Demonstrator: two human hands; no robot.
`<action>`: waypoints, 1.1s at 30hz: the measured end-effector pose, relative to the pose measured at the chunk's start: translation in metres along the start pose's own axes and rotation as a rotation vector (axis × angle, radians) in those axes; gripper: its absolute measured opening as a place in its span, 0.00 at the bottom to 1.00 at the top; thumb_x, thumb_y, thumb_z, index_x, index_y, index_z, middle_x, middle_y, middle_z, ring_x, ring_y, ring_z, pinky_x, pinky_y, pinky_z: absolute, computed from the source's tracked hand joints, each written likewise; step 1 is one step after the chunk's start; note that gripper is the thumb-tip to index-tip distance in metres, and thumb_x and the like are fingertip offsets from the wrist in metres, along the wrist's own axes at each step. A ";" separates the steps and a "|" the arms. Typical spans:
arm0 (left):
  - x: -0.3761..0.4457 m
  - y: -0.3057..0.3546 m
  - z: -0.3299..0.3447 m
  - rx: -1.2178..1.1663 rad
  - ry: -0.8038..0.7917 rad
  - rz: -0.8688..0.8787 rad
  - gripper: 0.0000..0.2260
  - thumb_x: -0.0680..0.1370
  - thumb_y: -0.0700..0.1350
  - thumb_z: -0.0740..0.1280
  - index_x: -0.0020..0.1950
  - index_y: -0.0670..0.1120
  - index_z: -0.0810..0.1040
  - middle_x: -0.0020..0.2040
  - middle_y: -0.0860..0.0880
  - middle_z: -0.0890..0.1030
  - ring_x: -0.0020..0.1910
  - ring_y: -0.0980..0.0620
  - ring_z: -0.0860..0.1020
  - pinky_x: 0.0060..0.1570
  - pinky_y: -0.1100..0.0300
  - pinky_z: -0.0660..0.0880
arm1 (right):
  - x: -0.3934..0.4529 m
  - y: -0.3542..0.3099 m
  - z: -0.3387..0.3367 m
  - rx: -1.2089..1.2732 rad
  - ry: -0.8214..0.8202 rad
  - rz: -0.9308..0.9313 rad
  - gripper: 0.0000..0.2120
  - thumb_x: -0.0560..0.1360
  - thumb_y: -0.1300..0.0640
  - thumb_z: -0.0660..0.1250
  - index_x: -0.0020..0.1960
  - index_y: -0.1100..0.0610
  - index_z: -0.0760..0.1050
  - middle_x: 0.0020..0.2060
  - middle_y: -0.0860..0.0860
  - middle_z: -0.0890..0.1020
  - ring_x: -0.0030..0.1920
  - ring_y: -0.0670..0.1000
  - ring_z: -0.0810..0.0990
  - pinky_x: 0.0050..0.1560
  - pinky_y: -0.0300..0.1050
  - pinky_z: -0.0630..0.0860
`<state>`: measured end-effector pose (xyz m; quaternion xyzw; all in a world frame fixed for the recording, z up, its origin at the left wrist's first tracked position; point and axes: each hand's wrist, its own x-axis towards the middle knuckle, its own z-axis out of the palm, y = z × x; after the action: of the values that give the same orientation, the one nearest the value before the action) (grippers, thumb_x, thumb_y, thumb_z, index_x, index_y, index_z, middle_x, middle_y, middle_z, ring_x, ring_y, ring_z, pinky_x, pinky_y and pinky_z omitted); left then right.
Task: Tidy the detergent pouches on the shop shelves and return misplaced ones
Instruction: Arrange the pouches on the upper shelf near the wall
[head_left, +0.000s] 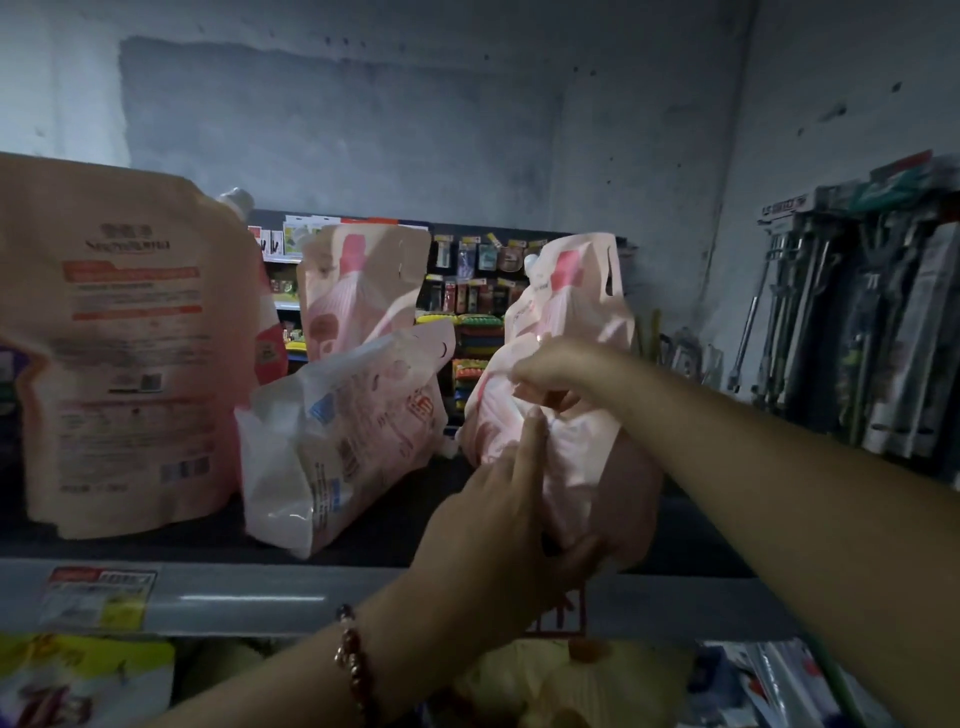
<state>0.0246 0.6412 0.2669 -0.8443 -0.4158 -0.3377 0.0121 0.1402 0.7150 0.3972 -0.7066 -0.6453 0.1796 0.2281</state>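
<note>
Several pink detergent pouches stand on the dark top shelf (395, 530). The right-hand pouch (576, 306) stands upright near the shelf's front. My right hand (561, 371) pinches its middle from the right. My left hand (514, 514), with a bead bracelet on the wrist, cups its lower front. A pale pouch (337, 431) leans tilted to the left of it. Behind that stands another pink pouch (358, 291). At far left a big pouch (124, 343) shows its printed back.
The grey shelf edge (249, 597) carries a price label (98, 597). Yellow and purple packs (78, 680) fill the shelf below. Hanging tools (872, 322) crowd the right side. A far aisle of small goods (478, 291) shows behind the pouches, under a bare concrete wall.
</note>
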 end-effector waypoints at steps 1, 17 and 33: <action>0.000 0.000 0.001 -0.020 0.001 -0.005 0.50 0.74 0.69 0.64 0.79 0.55 0.30 0.76 0.55 0.64 0.70 0.54 0.66 0.63 0.55 0.71 | 0.002 0.004 0.002 0.020 0.021 -0.023 0.12 0.79 0.59 0.65 0.61 0.62 0.75 0.36 0.52 0.77 0.34 0.50 0.78 0.35 0.44 0.77; -0.002 -0.003 0.006 -0.270 -0.081 0.014 0.45 0.72 0.68 0.67 0.67 0.78 0.29 0.77 0.61 0.30 0.77 0.57 0.33 0.75 0.57 0.50 | -0.005 0.016 -0.019 0.439 0.252 -0.076 0.04 0.74 0.63 0.70 0.43 0.59 0.75 0.29 0.54 0.77 0.26 0.50 0.75 0.31 0.42 0.78; 0.035 0.010 0.001 -1.287 -0.169 -0.426 0.45 0.65 0.66 0.76 0.74 0.72 0.53 0.69 0.50 0.75 0.60 0.45 0.80 0.51 0.47 0.81 | -0.051 0.027 -0.058 0.408 0.591 -0.470 0.12 0.71 0.58 0.74 0.37 0.54 0.71 0.34 0.50 0.78 0.40 0.52 0.79 0.49 0.53 0.79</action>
<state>0.0476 0.6592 0.2888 -0.6067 -0.2888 -0.4457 -0.5915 0.1892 0.6579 0.4281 -0.5020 -0.6468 0.0363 0.5731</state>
